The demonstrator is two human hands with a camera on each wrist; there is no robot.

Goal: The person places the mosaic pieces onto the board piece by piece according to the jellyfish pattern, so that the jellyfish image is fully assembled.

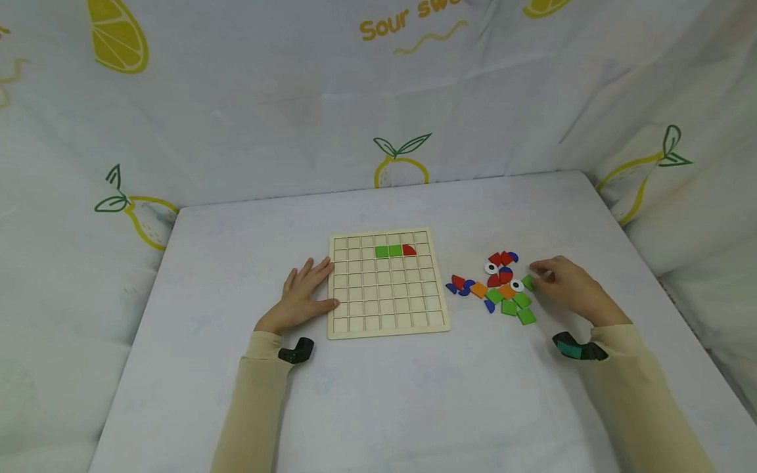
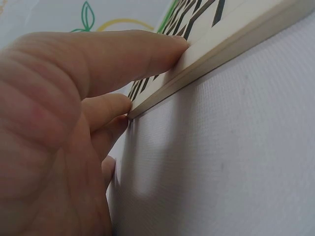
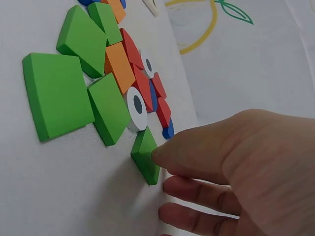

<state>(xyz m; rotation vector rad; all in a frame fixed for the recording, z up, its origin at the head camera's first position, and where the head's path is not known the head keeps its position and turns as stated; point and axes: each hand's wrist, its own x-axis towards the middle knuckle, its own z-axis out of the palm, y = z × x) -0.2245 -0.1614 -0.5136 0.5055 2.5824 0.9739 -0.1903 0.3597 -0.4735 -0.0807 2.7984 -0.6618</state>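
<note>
A pale wooden grid board (image 1: 386, 332) lies on the table with two green square tiles (image 1: 388, 251) and a red quarter-circle tile (image 1: 409, 250) in one upper row. My left hand (image 1: 301, 299) spreads its fingers along the board's left edge. In the left wrist view its thumb (image 2: 147, 54) presses on the rim of the board (image 2: 236, 44). My right hand (image 1: 564, 286) reaches to the right side of a tile pile. Its thumb tip (image 3: 165, 152) touches a green square tile (image 3: 145, 152) lying at the pile's edge, with the other fingers loosely bent beside it.
The pile right of the board holds several green squares (image 1: 508, 307), orange squares (image 1: 478, 289), red pieces (image 1: 458, 282), blue pieces (image 1: 489, 306) and two white eye discs (image 1: 516, 286). A white cloth (image 1: 384, 407) covers the table, and lemon-printed curtains (image 1: 266, 98) stand behind it.
</note>
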